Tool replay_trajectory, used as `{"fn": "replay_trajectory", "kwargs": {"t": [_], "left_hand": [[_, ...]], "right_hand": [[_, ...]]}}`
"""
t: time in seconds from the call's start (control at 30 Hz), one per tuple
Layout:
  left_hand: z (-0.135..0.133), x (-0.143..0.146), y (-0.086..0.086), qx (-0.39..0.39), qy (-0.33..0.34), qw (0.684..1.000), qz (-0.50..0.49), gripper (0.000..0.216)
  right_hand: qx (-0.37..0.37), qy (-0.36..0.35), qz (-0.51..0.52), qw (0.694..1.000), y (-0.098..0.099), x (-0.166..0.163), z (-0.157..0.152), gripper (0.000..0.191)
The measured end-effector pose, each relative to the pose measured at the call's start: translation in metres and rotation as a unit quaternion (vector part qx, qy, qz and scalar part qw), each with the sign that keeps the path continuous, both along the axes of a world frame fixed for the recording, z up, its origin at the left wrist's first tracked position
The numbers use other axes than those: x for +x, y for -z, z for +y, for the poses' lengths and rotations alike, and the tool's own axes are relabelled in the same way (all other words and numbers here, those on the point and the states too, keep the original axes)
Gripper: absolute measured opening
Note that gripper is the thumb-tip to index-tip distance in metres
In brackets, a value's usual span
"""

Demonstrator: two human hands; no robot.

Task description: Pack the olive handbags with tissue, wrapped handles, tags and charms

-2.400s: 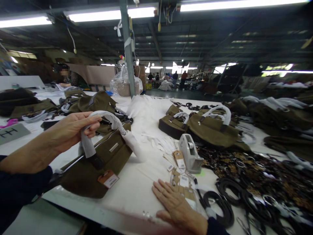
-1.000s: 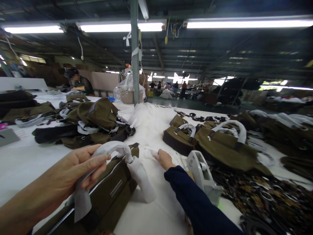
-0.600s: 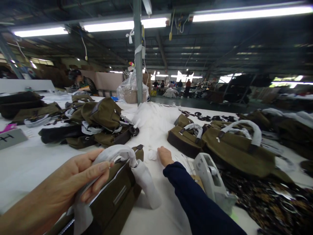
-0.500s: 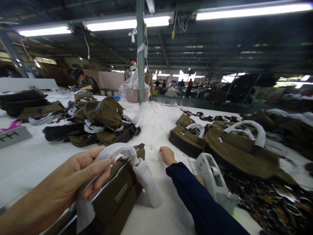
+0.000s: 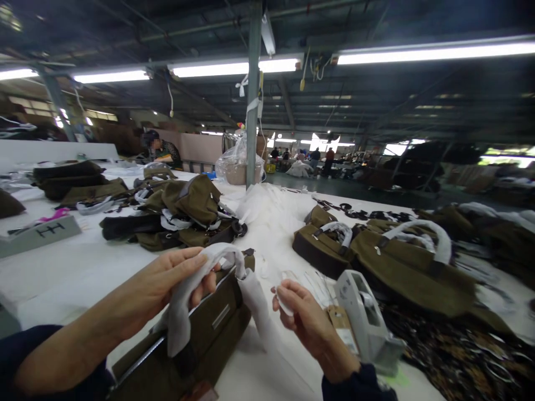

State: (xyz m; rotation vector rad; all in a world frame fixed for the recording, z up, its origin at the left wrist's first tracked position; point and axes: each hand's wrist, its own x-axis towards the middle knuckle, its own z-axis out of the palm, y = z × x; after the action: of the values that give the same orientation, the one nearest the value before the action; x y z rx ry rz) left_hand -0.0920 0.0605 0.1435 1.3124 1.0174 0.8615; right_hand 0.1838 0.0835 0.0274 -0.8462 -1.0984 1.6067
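L hand (image 5: 167, 284) grips wrapped handle (image 5: 217, 257) of near olive bag (image 5: 200, 328), R hand (image 5: 305, 320) pinches small white piece (image 5: 283, 305) just right of it, near tape dispenser (image 5: 365, 320); keep wrap taut, lay piece flat w/o creases.

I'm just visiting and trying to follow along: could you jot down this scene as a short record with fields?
Place: large workshop, long white table
Left hand: grips the white-wrapped handle of an olive bag
Right hand: pinches a small white piece, too small to identify
Beside right hand: grey tape dispenser, paper tags
Further back: piles of olive bags, more with wrapped handles
Right edge: dark straps
Others: a person seated at the far left
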Motion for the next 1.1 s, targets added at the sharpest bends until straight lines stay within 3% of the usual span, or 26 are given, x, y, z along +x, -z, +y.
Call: {"fn": "replay_trajectory", "kwargs": {"t": [0.17,0.3,0.4,0.5,0.6,0.7,0.8,0.87,0.93,1.0,1.03,1.1], "left_hand": [[-0.001,-0.005,0.0,0.0,-0.011,1.0,-0.016,0.048],[0.004,-0.009,0.007,-0.014,-0.026,0.998,-0.057,0.046],[0.007,-0.013,0.015,-0.001,-0.012,1.0,-0.022,0.039],[0.01,-0.016,0.024,-0.009,0.019,1.0,0.019,0.028],[0.014,-0.019,0.031,-0.034,0.039,0.998,0.035,0.036],[0.017,-0.018,0.035,-0.045,0.041,0.997,0.048,0.043],[0.019,-0.013,0.038,-0.027,0.029,0.998,0.054,0.034],[0.019,-0.01,0.039,-0.006,0.0,0.999,0.044,0.029],[0.019,-0.009,0.035,0.018,-0.033,0.999,0.019,0.029],[0.018,-0.01,0.027,0.051,-0.054,0.997,0.003,0.032],[0.017,-0.011,0.021,0.074,-0.066,0.995,0.008,0.031],[0.017,-0.014,0.007,0.127,-0.086,0.988,0.035,0.028]], "right_hand": [[-0.016,-0.031,0.012,0.999,-0.004,-0.008,-0.031,0.025],[-0.03,-0.048,-0.002,0.998,-0.005,-0.012,-0.049,0.025],[-0.007,-0.039,-0.056,0.998,-0.005,-0.014,-0.059,0.028],[0.05,0.005,-0.176,0.983,-0.001,-0.017,-0.064,0.033],[0.179,0.061,-0.336,0.923,0.007,-0.022,-0.064,0.03],[0.342,0.1,-0.456,0.815,0.013,-0.031,-0.058,0.021],[0.462,0.137,-0.514,0.71,0.01,-0.041,-0.051,0.019],[0.502,0.155,-0.53,0.666,0.002,-0.045,-0.048,0.021],[0.519,0.168,-0.537,0.643,-0.01,-0.045,-0.046,0.02],[0.525,0.181,-0.53,0.641,-0.025,-0.043,-0.044,0.02],[0.524,0.187,-0.516,0.652,-0.034,-0.041,-0.043,0.019],[0.513,0.192,-0.455,0.702,-0.051,-0.041,-0.042,0.016]]}}
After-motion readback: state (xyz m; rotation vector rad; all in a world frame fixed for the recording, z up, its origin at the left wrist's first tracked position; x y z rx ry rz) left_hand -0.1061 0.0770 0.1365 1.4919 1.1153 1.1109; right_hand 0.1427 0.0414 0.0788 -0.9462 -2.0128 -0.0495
